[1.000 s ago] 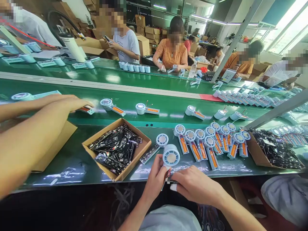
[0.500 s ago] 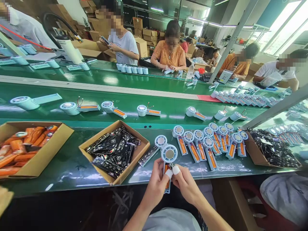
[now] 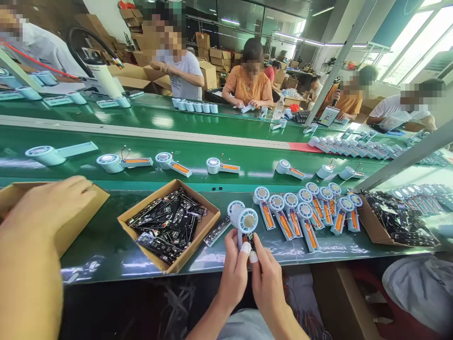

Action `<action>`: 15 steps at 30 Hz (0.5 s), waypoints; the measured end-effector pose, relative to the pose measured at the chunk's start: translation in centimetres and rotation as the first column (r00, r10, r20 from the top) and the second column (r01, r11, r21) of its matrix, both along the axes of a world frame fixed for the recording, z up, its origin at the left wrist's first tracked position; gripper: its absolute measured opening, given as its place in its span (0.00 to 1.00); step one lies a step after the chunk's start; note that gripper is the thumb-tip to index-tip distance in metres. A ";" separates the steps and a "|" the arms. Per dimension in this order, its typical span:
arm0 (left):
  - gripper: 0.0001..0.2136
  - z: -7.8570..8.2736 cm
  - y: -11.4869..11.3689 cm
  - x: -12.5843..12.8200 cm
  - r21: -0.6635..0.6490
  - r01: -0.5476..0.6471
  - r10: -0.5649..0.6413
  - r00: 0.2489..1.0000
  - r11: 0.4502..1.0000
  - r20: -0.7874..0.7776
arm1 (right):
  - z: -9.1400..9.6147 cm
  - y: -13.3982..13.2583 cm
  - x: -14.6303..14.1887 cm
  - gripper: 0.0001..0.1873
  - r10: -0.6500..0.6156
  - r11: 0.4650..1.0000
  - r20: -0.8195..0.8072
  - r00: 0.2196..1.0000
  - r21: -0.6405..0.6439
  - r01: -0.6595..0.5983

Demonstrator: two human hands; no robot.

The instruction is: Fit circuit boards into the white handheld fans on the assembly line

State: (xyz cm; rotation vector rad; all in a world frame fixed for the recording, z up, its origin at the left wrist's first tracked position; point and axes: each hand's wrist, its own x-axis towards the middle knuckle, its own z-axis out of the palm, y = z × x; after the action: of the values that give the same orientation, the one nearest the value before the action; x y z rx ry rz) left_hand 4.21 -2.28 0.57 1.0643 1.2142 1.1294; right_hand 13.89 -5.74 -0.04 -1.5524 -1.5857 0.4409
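Note:
My left hand (image 3: 233,271) is closed around the handle of a light-blue handheld fan (image 3: 247,222), its round head upright above my fingers. My right hand (image 3: 265,269) pinches a small black circuit board (image 3: 251,240) at the handle, just below the head. White coverings sit on both thumb tips, which nearly meet over the board. Most of the handle is hidden by my fingers. Behind the held fan stands another fan (image 3: 235,208), with a dark board along its handle. To the right, several fans with orange battery cells (image 3: 311,236) lie in a cluster.
A cardboard box (image 3: 212,222) of black boards stands left of my hands; a second box of boards (image 3: 399,222) is at the right. A co-worker's arm (image 3: 35,255) reaches over the left box. Fans lie on the green conveyor belt (image 3: 255,160). Several people work opposite.
A co-worker's arm has come in over the left box. My right hand has turned more upright beside the held fan, whose head has tilted. Fans on the belt have shifted slightly right.

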 end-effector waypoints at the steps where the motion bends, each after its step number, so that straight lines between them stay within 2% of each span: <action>1: 0.19 -0.2 -0.1 0.2 0.022 -0.013 0.014 1.000 1.000 -0.017 | -0.1 0.2 -0.2 0.26 -0.013 1.000 0.047 0.999 -0.003 0.013; 5: 0.22 -0.4 0.1 0.6 0.042 -0.050 0.051 0.999 0.998 -0.016 | 0.0 0.9 -0.5 0.30 0.032 0.997 0.272 0.962 -0.070 -0.013; 9: 0.20 0.0 0.3 0.6 -0.013 -0.059 0.060 0.995 0.998 0.079 | 0.7 1.1 -0.5 0.35 0.115 0.978 0.545 0.830 -0.207 0.000; 12: 0.19 -0.2 0.4 0.7 -0.035 -0.085 0.088 0.988 0.996 0.128 | 1.2 1.0 -0.6 0.38 0.166 0.958 0.648 0.743 -0.285 0.034; 15: 0.18 -0.4 0.6 1.0 -0.064 -0.103 0.112 0.983 0.993 0.147 | 1.4 1.0 -0.6 0.40 0.187 0.955 0.691 0.698 -0.295 0.036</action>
State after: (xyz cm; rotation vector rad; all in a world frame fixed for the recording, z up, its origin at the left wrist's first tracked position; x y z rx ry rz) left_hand 5.17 -1.72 0.14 0.8631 1.1875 1.2288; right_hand 13.27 -4.71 1.39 -2.0408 -2.2655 0.0911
